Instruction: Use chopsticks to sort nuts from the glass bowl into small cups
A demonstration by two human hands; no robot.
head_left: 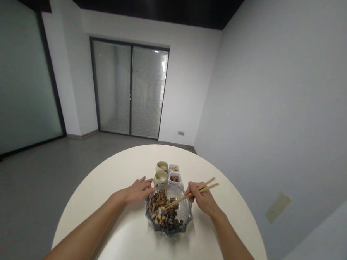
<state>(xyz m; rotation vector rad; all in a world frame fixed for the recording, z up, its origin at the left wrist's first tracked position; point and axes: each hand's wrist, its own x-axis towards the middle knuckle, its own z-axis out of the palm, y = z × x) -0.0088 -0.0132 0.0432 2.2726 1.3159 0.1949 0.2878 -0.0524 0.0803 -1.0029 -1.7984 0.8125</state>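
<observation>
My right hand [201, 196] is closed around a pair of wooden chopsticks [184, 197]. Their tips reach into a scalloped glass bowl [186, 211] and meet a pale piece [162, 209] there. Brown, tan and dark dried pieces [168, 223] lie in separate heaps in the bowl; I cannot tell their kind. At the bowl's left rim rests my left hand [139, 189], fingers stretched out and holding nothing. Just behind the bowl stand two pale green cups [161, 177] and two small white dishes. The nearer white dish [175, 178] holds brown pieces, the farther dish [174, 168] pale ones.
Everything stands on a round cream table [121, 236]. A grey-white wall [280, 93] runs close along the right side, with a pale plate [278, 207] on it. Glass doors with blinds [129, 89] are at the back. Grey floor [42, 189] shows to the left.
</observation>
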